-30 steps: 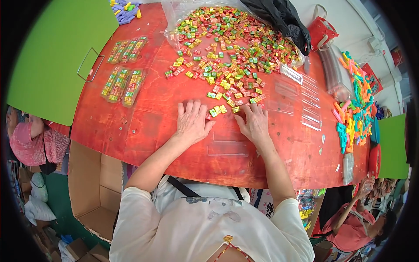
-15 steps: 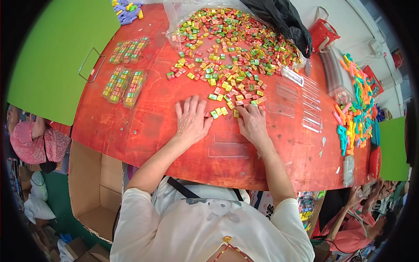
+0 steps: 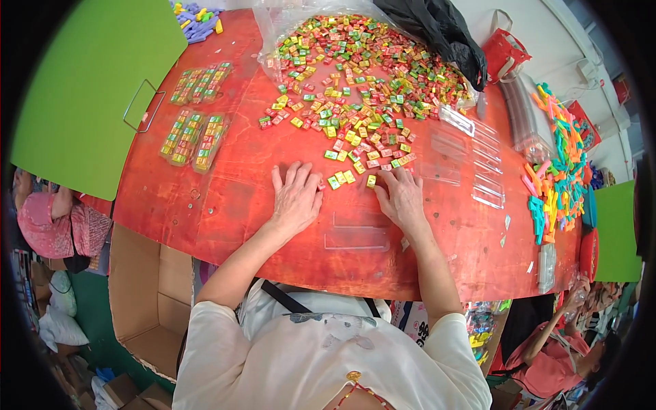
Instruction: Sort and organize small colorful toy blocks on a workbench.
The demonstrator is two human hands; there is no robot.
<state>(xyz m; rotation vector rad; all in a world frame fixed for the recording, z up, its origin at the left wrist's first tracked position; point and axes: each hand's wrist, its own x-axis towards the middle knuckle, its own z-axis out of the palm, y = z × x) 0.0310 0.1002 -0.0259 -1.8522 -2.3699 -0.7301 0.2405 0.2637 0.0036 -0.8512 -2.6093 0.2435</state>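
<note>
Both hands flat, grip wide — left hand [image 3: 295, 198] | right hand [image 3: 403, 198] | red table [image 3: 225, 205] — candies [image 3: 355, 96] heaped.

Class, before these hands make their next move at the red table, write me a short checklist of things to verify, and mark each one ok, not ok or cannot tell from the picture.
1. Left hand flat on the red table, holding nothing: ok.
2. Right hand free, fingers spread beside the nearest small coloured pieces: ok.
3. Empty clear tray lying between the two hands, within reach: ok.
4. Large pile of coloured pieces on its clear plastic sheet, beyond the hands: ok.
5. Filled trays set aside to the left, apart from the hands: ok.
6. Whether every slot in those filled trays is full: cannot tell.
</note>
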